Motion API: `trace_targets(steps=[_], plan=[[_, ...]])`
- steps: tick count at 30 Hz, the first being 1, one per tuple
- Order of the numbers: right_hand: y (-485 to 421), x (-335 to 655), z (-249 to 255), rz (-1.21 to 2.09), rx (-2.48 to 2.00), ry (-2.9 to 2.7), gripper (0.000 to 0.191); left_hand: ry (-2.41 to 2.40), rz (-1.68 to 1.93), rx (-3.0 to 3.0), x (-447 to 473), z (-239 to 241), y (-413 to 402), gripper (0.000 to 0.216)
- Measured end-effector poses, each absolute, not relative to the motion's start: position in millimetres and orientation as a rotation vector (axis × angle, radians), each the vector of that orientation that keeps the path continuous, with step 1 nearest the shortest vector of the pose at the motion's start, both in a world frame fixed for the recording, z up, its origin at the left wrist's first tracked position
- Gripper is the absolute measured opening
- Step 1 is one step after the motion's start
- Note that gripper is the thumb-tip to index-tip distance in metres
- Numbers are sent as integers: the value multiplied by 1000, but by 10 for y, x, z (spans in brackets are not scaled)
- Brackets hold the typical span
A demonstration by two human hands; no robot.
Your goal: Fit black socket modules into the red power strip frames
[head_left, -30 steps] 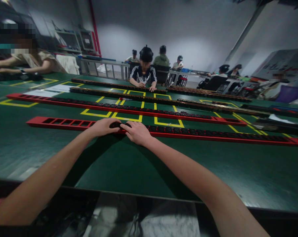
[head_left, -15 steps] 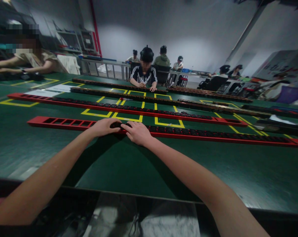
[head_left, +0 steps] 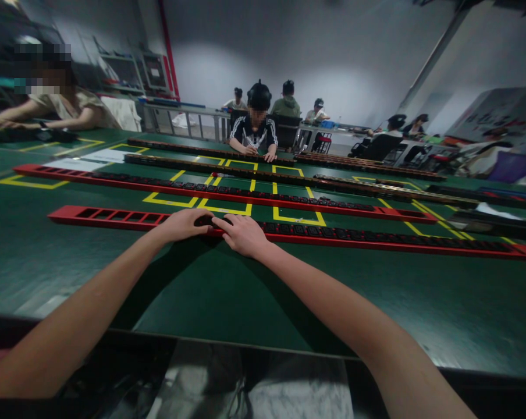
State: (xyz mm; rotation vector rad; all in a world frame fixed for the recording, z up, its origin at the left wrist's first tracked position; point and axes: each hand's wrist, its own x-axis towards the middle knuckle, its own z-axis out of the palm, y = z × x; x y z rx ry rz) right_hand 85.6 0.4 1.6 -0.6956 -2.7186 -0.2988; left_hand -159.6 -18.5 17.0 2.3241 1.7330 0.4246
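While both hands rest on the near red strip (head_left: 298,239), the strip itself lies crosswise on the green bench (head_left: 245,302), between the front edge and a second red strip (head_left: 263,202). The left hand (head_left: 182,224) arches over it, thumb towards the near side and fingers bent over the top; dark shows in the small gap between them. Whether this left grip closes on a block or only lies against the strip, I cannot tell. The right hand (head_left: 244,234) sits just beside it, palm down, its index finger reaching towards the left fingertips. Its other fingertips bend over the strip out of sight, so I cannot tell what the right grip holds, if anything.

To the right of the hands, black blocks (head_left: 328,232) fill the strip in a row nearly to its far right end; to the left, open slots (head_left: 118,217) show between thin red bars. The second strip also bears black blocks, with slots at its left end. Yellow outlines (head_left: 298,222) mark the bench between and beyond the two. Farther back lie long dark strips (head_left: 193,166) and white paper (head_left: 110,156). Across the bench a co-worker (head_left: 254,132) in a dark striped top bends forward, both hands near the farthest strip.
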Motion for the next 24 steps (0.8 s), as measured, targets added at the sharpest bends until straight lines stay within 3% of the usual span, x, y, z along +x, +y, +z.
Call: trace_targets(steps=[24], plan=[[-3,861,22,-329,-700,-2720,46,1610,570,2302,-1936,181,-122,57]])
